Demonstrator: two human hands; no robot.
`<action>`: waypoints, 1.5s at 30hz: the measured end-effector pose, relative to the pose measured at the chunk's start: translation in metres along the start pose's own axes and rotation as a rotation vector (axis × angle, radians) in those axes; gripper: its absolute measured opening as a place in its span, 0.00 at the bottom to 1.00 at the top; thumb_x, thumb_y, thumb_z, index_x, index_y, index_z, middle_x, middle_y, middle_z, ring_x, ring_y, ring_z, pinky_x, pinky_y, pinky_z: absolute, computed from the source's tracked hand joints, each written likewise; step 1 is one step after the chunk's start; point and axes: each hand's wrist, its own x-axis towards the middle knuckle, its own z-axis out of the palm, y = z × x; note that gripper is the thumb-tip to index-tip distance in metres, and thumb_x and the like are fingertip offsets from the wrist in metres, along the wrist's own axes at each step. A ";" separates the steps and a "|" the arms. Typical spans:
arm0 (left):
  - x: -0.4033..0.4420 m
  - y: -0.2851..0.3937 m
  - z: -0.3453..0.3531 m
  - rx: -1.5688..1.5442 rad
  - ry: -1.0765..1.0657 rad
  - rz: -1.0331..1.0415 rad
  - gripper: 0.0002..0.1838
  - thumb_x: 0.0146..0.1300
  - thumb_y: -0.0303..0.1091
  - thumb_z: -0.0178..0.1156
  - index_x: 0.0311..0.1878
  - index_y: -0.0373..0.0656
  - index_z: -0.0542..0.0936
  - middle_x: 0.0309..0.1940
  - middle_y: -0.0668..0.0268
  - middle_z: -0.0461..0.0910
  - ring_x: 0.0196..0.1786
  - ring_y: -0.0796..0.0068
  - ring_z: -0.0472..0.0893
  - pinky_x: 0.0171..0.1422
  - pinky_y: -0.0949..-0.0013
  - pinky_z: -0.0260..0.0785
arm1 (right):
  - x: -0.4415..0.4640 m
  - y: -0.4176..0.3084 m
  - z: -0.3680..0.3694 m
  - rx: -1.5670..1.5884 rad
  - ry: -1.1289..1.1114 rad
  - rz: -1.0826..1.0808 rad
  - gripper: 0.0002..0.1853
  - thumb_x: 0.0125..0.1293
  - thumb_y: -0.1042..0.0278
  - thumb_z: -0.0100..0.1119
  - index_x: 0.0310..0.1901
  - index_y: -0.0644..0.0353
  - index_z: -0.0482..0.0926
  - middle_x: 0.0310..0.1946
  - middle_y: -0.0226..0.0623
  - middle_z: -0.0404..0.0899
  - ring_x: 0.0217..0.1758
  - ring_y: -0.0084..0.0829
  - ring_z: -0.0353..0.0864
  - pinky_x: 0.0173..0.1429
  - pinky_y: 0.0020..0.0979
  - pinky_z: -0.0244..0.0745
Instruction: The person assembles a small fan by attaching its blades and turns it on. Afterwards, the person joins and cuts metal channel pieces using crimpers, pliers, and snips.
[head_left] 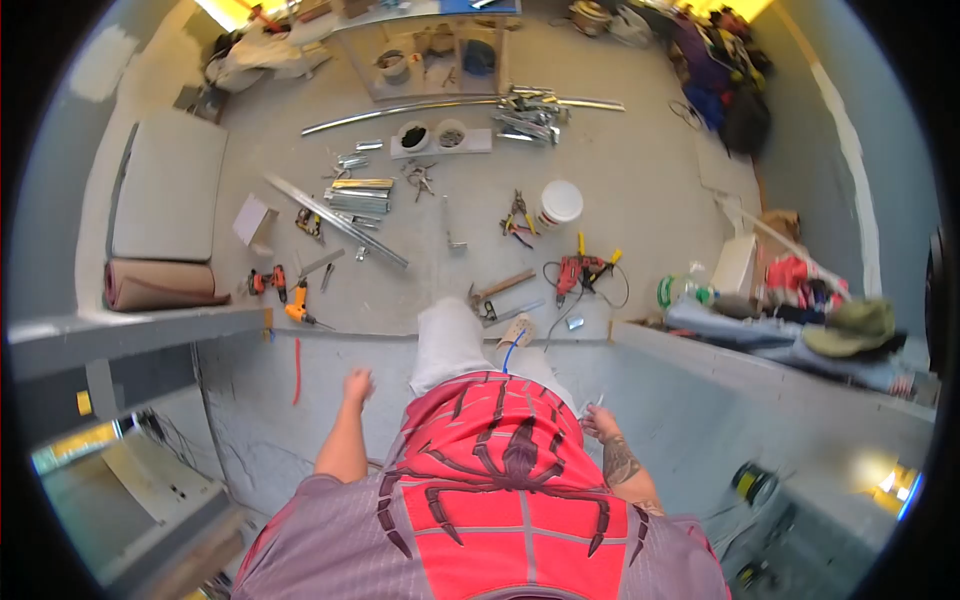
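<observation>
My left hand [358, 385] hangs beside my body with its fingers curled, and nothing shows in it. Nearest to it on the floor is a red strip [297, 372]. On the other side, my right hand [602, 424] is closed near my hip; a small pale, shiny piece sticks out of it, too small to name. Ahead of my feet lie a hammer [505, 286], a red corded power drill [572, 277] and a small silver metal piece [574, 323]. An orange drill [300, 303] lies to the left, next to a red and black cordless tool [268, 284].
Metal profiles [340, 222] and brackets lie across the floor. A white bucket [561, 203] stands near pliers [519, 215]. Two tubs of small parts sit on a white board [476, 142]. A rolled mat [162, 286] is left; clothing and a cap [850, 328] lie right.
</observation>
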 end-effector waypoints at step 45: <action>-0.043 0.438 0.363 -0.372 -0.169 -0.125 0.22 0.60 0.51 0.64 0.30 0.37 0.83 0.25 0.51 0.81 0.30 0.50 0.80 0.38 0.53 0.71 | -0.059 -0.788 0.394 -2.622 -1.128 -0.989 0.11 0.69 0.56 0.58 0.44 0.54 0.80 0.25 0.46 0.82 0.29 0.52 0.82 0.34 0.46 0.76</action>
